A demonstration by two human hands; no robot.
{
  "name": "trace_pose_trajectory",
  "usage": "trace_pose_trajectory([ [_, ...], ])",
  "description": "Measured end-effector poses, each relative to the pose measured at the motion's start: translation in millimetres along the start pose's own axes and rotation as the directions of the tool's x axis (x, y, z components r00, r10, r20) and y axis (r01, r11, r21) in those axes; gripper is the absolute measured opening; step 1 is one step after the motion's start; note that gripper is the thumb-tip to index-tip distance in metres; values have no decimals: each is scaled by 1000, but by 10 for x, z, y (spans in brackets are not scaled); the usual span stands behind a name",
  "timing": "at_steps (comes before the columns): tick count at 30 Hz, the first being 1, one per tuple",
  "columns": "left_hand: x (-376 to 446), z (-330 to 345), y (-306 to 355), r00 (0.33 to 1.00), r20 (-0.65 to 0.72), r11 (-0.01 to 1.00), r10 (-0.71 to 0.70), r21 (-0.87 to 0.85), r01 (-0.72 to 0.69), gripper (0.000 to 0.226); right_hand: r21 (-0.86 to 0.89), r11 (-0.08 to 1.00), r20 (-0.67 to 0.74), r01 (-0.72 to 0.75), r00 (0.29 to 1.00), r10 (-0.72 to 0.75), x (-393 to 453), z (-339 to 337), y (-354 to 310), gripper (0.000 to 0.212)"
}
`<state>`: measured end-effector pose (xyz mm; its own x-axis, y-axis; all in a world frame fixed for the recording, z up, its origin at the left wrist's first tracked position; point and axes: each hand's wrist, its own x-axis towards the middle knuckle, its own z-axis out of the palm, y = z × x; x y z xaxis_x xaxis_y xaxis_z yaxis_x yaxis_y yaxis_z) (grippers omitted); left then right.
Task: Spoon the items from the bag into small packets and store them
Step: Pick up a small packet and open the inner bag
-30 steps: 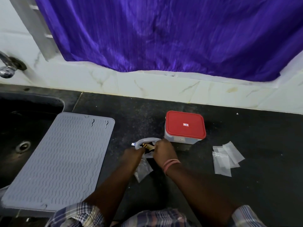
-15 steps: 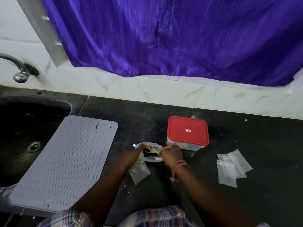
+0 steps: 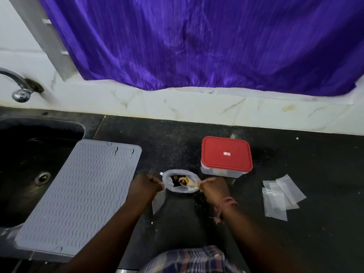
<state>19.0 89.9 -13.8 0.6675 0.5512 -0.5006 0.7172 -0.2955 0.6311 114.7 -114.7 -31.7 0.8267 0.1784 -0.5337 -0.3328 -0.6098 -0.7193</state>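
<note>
A clear plastic bag (image 3: pixel 178 191) with its rim rolled down sits open on the black counter (image 3: pixel 295 154), dark and golden items inside. My right hand (image 3: pixel 213 189) grips a small wooden spoon (image 3: pixel 187 182) whose bowl, loaded with a few items, is over the bag's mouth. My left hand (image 3: pixel 144 187) pinches the top of a small clear packet (image 3: pixel 158 200) that hangs down just left of the bag. Several empty small packets (image 3: pixel 279 197) lie in a loose pile to the right.
A container with a red lid (image 3: pixel 226 154) stands shut just behind and right of the bag. A grey ribbed mat (image 3: pixel 78 194) lies on the left, partly over the dark sink (image 3: pixel 29 160). A tap (image 3: pixel 17 87) and purple curtain (image 3: pixel 197 42) are behind.
My right hand has drawn back to the right, lifting the loaded spoon up out of the bag. My left hand has moved slightly left with the packet. The camera has tilted.
</note>
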Motion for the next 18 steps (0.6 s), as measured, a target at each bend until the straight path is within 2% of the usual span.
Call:
trace_pose_trajectory([
  [3, -31, -9, 83, 997, -66, 993, 46, 111, -38, 17, 62, 998, 42, -16, 999, 13, -114, -70, -97, 15],
  [7, -35, -5, 139, 990, -67, 980, 128, 165, -115, 8, 164, 986, 101, 27, 994, -44, -312, -84, -360, 16],
  [11, -58, 67, 117, 966, -67, 939, 248, 263, -223, 8, 111, 992, 101, 59, 992, -70, -416, 9, -503, 16],
  [15, -82, 109, 8, 917, -119, 911, 381, 219, -350, 9, 103, 995, 87, 5, 996, -14, -390, 10, -489, 17],
  [18, -207, 137, -43, 907, -162, 921, 388, 109, -375, 11, 83, 996, 89, 12, 996, -20, -390, 24, -466, 17],
])
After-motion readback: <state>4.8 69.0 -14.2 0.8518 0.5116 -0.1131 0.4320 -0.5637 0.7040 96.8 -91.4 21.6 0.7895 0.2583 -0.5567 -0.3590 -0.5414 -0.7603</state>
